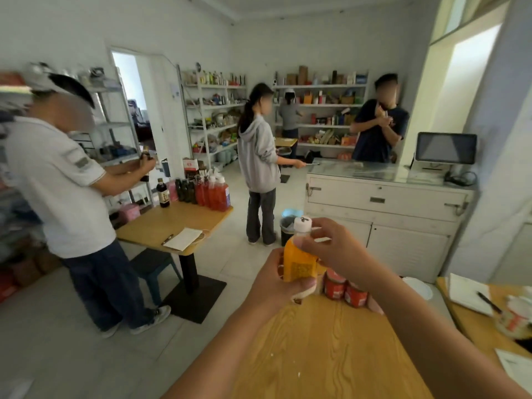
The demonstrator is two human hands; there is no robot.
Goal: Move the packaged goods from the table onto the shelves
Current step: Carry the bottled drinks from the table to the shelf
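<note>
Small shop room, white walls, tiled floor; stocked wall shelves (319,106) stand at the far side, well apart from the wooden table (325,349) in the foreground. Orange bottle (299,259) with a white cap is off the table, held upright above its far edge. Left hand (276,279) is wrapped around the lower body of the bottle; right hand (328,243) pinches it at the shoulder just under the cap, fingers closed on it. Both hands are therefore occupied with the one bottle. Contents: opaque orange, filled to the neck as far as the label allows; probably a juice or sauce, label too blurred to read. Left on the table: a cluster of red-labelled jars (347,289), partly hidden behind the right forearm, so the count is uncertain. Progress judgement: early to middle. One item is lifted, none of this table's goods is seen reaching a shelf, and the jars remain. A second table (178,223) to the left carries red spray bottles (214,194) and dark bottles, also unshelved; a person in a white shirt (57,191) stands beside it holding a small dark bottle. Remaining: carry the orange bottle across the room to the shelves, then return for the jars.
</note>
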